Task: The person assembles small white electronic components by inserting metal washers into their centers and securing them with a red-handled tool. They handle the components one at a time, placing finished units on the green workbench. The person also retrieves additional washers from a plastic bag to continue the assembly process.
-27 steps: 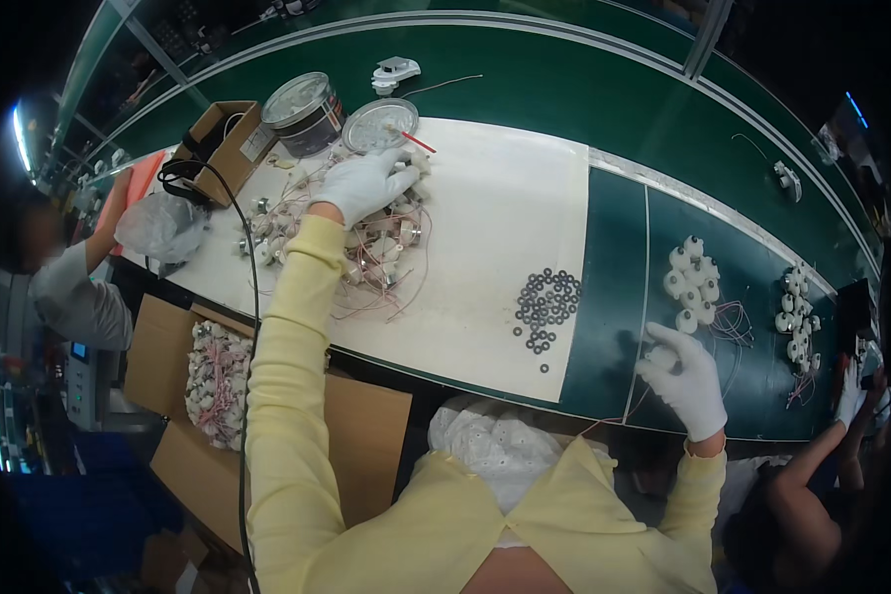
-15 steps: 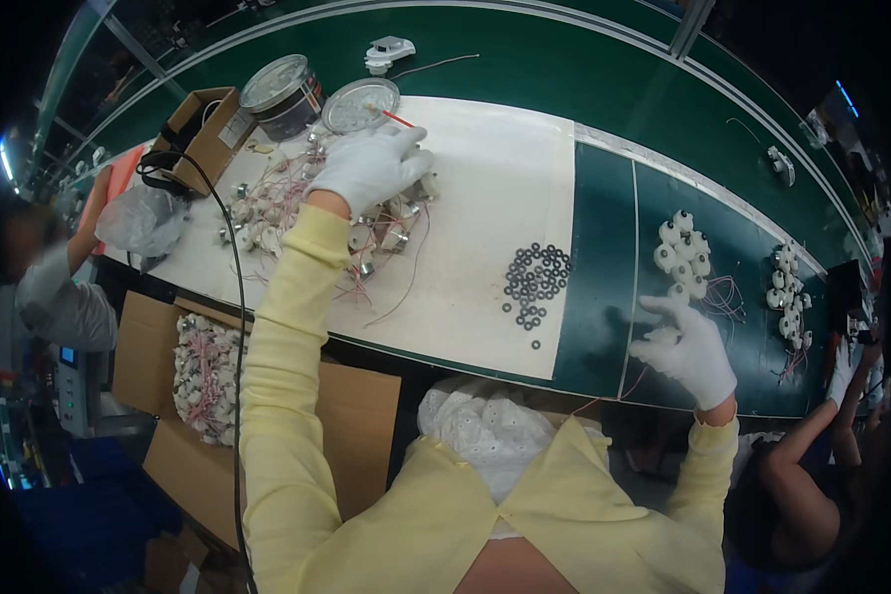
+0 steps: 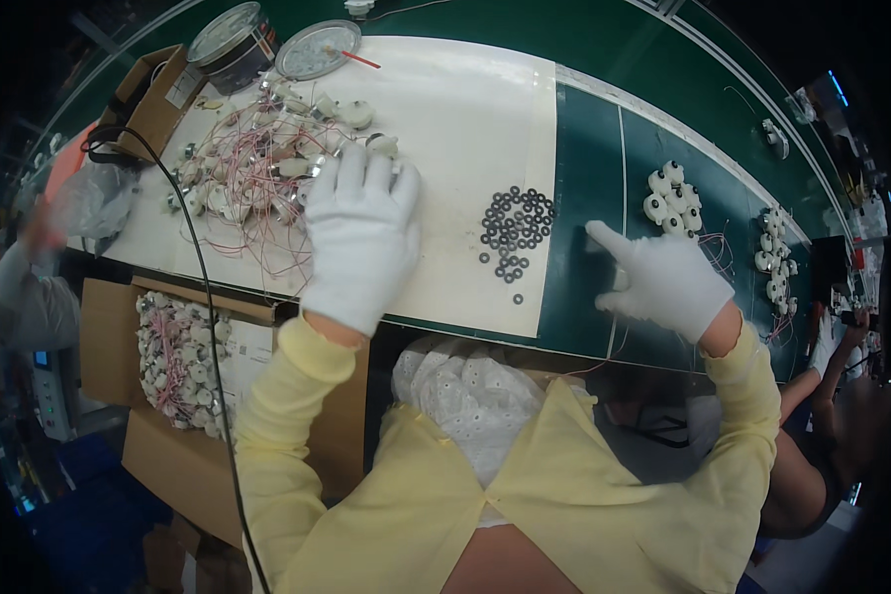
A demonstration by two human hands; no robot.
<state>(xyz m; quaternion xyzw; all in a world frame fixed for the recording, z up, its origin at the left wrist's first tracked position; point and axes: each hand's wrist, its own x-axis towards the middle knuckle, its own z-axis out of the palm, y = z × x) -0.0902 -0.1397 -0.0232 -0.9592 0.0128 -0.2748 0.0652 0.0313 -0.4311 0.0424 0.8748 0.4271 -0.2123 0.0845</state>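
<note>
My left hand point(image 3: 361, 238), in a white glove, lies palm down at the near right edge of a heap of small white motors point(image 3: 287, 163) with pink wires. Its fingers are stretched and slightly apart, the tips touching motors at the heap's edge; what is under the palm is hidden. My right hand point(image 3: 668, 287), also gloved, hovers over the green part of the table, index finger and thumb spread apart. Its other fingers are tucked out of sight. A thin reddish wire point(image 3: 624, 342) runs below it over the table edge. Nearby sits a group of white motors point(image 3: 673, 201).
Black rings point(image 3: 518, 223) are spread between my hands. More motors point(image 3: 777, 259) stand farther right. A bucket point(image 3: 236, 49), a round lid point(image 3: 317, 49) with a red stick, and a cardboard box point(image 3: 158, 104) stand far left. Motors fill a carton point(image 3: 178, 366) below. People sit at both sides.
My left hand has come back from the far side of the heap to its near edge. My right index finger is now stretched out. The whole view has tilted, so the table sits higher.
</note>
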